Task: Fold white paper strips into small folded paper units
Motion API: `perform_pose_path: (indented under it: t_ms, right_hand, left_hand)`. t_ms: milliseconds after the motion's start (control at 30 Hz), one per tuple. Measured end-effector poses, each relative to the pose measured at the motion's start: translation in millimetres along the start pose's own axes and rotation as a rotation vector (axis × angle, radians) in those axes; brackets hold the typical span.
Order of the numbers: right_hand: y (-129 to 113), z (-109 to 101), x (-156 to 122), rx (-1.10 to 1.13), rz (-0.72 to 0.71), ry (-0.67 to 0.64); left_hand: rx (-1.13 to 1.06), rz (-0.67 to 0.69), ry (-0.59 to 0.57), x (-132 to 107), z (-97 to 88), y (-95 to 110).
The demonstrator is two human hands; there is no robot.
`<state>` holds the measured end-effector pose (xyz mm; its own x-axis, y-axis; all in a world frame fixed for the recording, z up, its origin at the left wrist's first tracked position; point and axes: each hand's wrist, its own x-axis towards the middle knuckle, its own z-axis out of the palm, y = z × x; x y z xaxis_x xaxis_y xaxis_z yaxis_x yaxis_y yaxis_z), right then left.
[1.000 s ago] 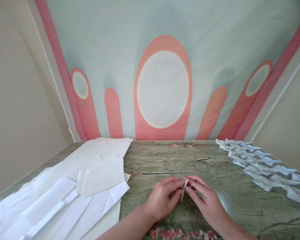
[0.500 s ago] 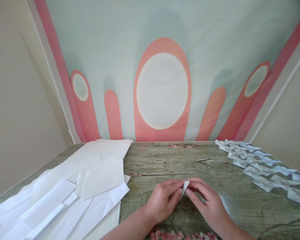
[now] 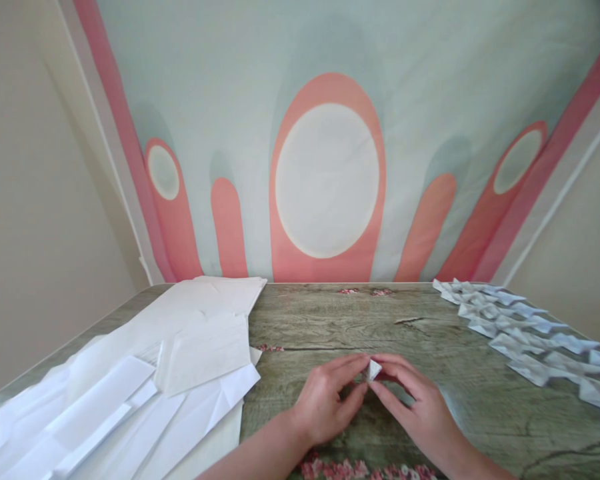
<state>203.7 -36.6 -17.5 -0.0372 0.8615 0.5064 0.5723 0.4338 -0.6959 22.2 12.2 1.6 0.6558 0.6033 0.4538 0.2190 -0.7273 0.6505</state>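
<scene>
Between my two hands, just above the near middle of the table, is a small folded piece of white paper [image 3: 374, 370] whose visible part forms a triangle. My left hand [image 3: 327, 397] pinches its left side with thumb and fingertips. On the other side, the thumb and fingers of my right hand [image 3: 415, 397] close on its edge. Parts of the paper are hidden behind the fingertips. At the right of the table, rows of folded paper pieces [image 3: 525, 347] lie near the edge, similar in size and colour.
White paper sheets and folded strips [image 3: 205, 353] are piled over the left side of the table. The wood-patterned tabletop [image 3: 325, 320] has printed pink flowers. Behind its far edge hangs a pale green backdrop [image 3: 420, 80] with coral shapes.
The folded paper has turned between my fingertips, from a narrow upright sliver to a wider triangular face. Both hands stay in nearly the same place.
</scene>
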Motion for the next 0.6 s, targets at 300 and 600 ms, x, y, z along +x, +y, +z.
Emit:
perform_pose_path:
  t_ms: [300,600]
  right_hand:
    - [0.0,0.4,1.7,-0.078,-0.076,0.028]
    - [-1.3,1.3,1.0,-0.124,-0.092,0.037]
  left_hand:
    - [0.021,0.005,0.015,-1.4,4.3,-6.3]
    - [-0.003,-0.001,0.039,1.4,4.7,-4.2]
